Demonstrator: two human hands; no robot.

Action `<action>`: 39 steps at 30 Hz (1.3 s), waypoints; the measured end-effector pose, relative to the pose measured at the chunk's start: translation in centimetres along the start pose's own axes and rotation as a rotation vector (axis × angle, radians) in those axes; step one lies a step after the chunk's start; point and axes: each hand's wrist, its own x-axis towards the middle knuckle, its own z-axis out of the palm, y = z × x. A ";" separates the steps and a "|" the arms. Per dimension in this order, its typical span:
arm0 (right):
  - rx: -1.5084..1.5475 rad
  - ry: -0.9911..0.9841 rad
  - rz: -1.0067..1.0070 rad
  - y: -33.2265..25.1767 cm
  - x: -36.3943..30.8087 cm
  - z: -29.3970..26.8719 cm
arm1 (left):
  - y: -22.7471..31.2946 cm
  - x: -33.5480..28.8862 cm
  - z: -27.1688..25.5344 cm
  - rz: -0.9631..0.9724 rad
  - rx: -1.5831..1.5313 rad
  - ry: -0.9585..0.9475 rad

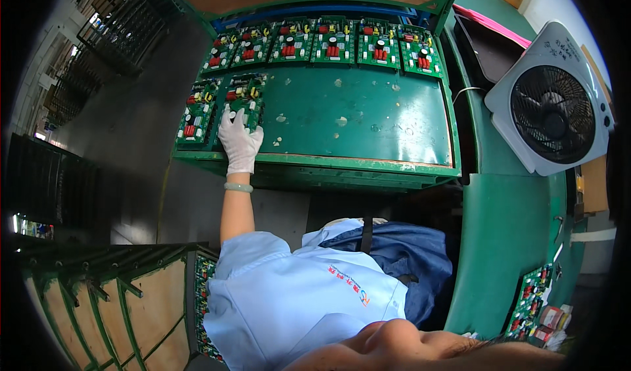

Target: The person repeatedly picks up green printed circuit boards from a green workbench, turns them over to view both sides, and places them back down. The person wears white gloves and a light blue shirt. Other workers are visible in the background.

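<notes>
On the green surface (315, 124), near left | circuit board (246, 92) beneath gloved left hand (239, 138), fingers bent, grip can't be told; right hand unseen | best handled level, by its edges

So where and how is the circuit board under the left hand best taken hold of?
Probably by its right long edge, coming from the right: the circuit board under the left hand looks flat, raised parts crowd its top, open green tabletop borders that edge, and another board sits close on its left.
</notes>
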 end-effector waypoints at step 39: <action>-0.375 0.484 0.372 2.9 -3.6 -14.6 | 35.6 2.1 0.1 0.528 -1.224 -0.029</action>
